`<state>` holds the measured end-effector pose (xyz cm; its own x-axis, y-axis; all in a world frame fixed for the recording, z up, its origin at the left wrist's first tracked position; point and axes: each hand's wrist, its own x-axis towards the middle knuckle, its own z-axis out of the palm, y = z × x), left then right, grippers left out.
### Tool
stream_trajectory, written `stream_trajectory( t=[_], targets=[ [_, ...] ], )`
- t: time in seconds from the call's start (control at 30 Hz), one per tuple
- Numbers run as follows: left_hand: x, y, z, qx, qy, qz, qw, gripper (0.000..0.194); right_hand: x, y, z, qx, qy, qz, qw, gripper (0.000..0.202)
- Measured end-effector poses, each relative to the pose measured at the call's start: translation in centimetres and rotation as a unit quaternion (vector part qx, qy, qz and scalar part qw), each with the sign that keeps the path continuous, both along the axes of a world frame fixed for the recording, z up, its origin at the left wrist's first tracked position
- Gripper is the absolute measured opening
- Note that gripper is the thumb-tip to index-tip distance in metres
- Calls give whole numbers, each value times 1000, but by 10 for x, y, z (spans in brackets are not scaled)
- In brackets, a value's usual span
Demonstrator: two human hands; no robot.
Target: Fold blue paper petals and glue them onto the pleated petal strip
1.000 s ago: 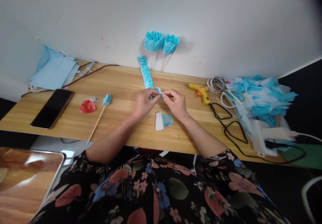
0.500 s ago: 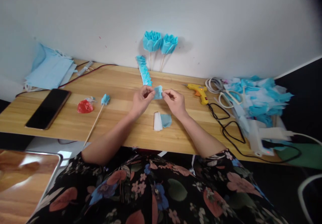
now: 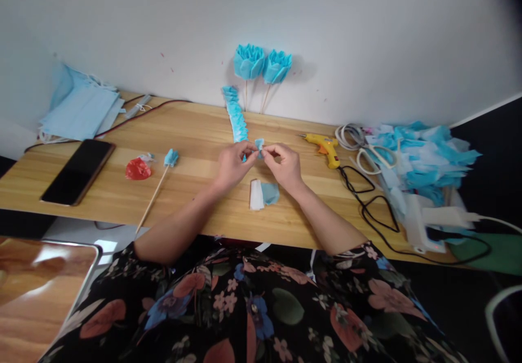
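Note:
Between the fingertips of both hands is a small blue fabric piece [image 3: 259, 144], gathered narrow at its middle. My left hand [image 3: 236, 162] pinches it from the left, my right hand [image 3: 283, 165] from the right. Just below them on the table lie a white and a pale-blue fabric piece [image 3: 269, 193] side by side. Behind my left hand a pleated blue strip [image 3: 235, 114] runs back toward the wall. Two blue fabric flowers [image 3: 249, 62] on thin sticks lean against the wall. A stick with a small blue bud [image 3: 171, 158] lies left of my left forearm.
To the right, a yellow glue gun [image 3: 327, 148] with a black cord lies near scissors [image 3: 377, 159], a pile of blue and white scraps [image 3: 428, 156] and a white power strip [image 3: 422, 224]. On the left are a phone [image 3: 77, 172], red plastic [image 3: 137, 169] and stacked face masks [image 3: 81, 112].
The fabric piece was spread flatter between my fingers and is now pinched into a narrow, gathered shape. My hands have drawn closer together. The camera view has shifted slightly.

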<state>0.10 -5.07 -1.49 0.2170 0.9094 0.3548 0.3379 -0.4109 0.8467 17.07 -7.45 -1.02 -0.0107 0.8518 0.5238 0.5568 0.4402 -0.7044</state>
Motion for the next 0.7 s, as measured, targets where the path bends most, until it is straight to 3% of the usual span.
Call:
stream_trajectory(
  t=[0.17, 0.4, 0.5, 0.7],
  targets=[
    [0, -1, 2, 20, 33, 16, 999, 7, 2, 0, -3, 59, -87, -2, 994, 16],
    [1, -3, 5, 7, 60, 26, 998, 7, 2, 0, -2, 55, -128, 5, 990, 16],
    [1, -2, 6, -29, 18, 17, 999, 5, 2, 0, -1, 30, -90, 12, 995, 15],
    [4, 4, 8, -146, -133, -13, 980, 6, 2, 2, -2, -113, 75, 36, 990, 20]
  ],
)
